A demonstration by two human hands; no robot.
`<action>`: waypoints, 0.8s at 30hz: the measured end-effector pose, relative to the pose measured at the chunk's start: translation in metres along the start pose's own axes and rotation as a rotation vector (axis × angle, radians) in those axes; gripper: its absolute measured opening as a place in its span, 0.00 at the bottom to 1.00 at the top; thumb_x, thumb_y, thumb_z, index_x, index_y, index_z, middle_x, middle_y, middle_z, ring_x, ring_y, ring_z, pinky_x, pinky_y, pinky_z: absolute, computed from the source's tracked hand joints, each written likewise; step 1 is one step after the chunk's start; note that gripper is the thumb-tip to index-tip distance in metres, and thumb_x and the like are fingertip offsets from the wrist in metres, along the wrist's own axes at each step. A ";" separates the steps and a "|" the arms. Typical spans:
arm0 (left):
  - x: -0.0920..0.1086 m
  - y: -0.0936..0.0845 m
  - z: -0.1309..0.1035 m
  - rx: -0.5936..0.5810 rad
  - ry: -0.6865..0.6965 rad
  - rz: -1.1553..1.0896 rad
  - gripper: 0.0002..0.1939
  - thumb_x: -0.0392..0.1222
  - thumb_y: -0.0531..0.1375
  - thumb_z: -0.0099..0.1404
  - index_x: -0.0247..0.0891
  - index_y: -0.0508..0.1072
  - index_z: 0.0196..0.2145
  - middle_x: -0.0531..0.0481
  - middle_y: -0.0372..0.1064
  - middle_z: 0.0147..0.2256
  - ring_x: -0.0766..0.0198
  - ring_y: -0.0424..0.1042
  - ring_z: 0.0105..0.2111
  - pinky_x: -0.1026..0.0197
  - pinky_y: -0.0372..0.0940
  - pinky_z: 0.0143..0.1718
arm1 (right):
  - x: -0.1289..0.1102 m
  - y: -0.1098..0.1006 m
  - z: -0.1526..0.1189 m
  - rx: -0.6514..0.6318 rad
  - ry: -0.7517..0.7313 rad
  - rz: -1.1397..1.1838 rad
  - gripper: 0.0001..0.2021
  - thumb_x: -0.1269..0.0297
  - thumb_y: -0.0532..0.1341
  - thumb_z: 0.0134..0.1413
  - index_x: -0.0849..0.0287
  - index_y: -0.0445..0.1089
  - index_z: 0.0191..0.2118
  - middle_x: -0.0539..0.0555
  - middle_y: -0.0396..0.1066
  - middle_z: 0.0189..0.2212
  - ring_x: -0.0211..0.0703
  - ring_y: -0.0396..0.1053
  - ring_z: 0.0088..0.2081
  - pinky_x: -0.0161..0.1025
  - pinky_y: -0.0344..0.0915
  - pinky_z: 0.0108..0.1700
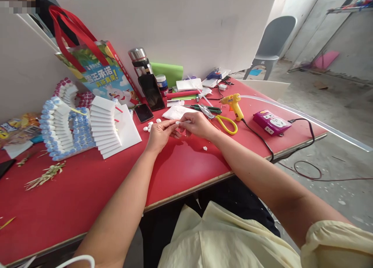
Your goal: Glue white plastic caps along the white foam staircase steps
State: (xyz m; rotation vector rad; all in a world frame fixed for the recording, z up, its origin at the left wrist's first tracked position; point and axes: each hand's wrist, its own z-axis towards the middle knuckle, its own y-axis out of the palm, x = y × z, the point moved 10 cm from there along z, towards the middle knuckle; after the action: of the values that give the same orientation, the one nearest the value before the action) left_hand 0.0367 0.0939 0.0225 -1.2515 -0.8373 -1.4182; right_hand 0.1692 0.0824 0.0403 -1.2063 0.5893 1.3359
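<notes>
Over the red table (180,163), my left hand (159,136) and my right hand (197,125) meet, fingertips pinched on one small white piece (178,122). Several small white balls (148,127) lie just left of my left hand, and a single white bit (205,148) rests below my right hand. White tissue (176,112) lies behind both hands. To the left, a fan of white strips (105,132) stands on a white board (129,128), beside a blue-and-white curved piece (56,132).
Right of my hands are yellow-handled scissors (227,125), a yellow glue gun (234,105) and a purple power strip (271,122) with cords. Behind stand a phone (151,92), a thermos (140,62) and a bag (101,77). Dried stems (46,175) lie at left.
</notes>
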 end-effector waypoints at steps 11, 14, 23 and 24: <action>0.011 0.003 -0.002 0.143 0.138 -0.002 0.15 0.50 0.69 0.59 0.34 0.82 0.37 0.50 0.75 0.24 0.65 0.72 0.21 0.62 0.71 0.28 | -0.003 -0.001 -0.004 0.088 0.048 -0.087 0.07 0.64 0.61 0.60 0.60 0.69 0.31 0.52 0.76 0.24 0.38 0.71 0.22 0.34 0.66 0.27; 0.014 0.002 0.000 0.101 0.159 0.048 0.14 0.48 0.67 0.62 0.36 0.82 0.40 0.51 0.73 0.23 0.67 0.69 0.22 0.64 0.68 0.27 | 0.011 0.004 -0.002 0.009 0.244 0.264 0.15 0.54 0.59 0.64 0.61 0.70 0.33 0.56 0.78 0.28 0.42 0.74 0.23 0.38 0.72 0.27; 0.030 0.001 -0.004 0.044 0.280 0.279 0.12 0.46 0.62 0.67 0.39 0.82 0.43 0.51 0.72 0.28 0.67 0.68 0.24 0.64 0.65 0.29 | 0.036 0.032 -0.016 -0.208 0.676 0.887 0.13 0.64 0.50 0.70 0.65 0.69 0.40 0.58 0.76 0.27 0.40 0.72 0.23 0.42 0.77 0.32; 0.030 0.001 -0.004 0.045 0.281 0.284 0.12 0.46 0.62 0.67 0.39 0.82 0.43 0.51 0.71 0.27 0.67 0.67 0.24 0.64 0.65 0.29 | 0.036 0.032 -0.016 -0.204 0.664 0.904 0.12 0.65 0.52 0.69 0.65 0.69 0.40 0.55 0.74 0.26 0.38 0.69 0.22 0.41 0.76 0.31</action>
State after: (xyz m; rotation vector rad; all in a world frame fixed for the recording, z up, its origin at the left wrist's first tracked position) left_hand 0.0385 0.0826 0.0502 -1.0584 -0.4768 -1.2978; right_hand 0.1521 0.0771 -0.0071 -1.6490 1.6455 1.7380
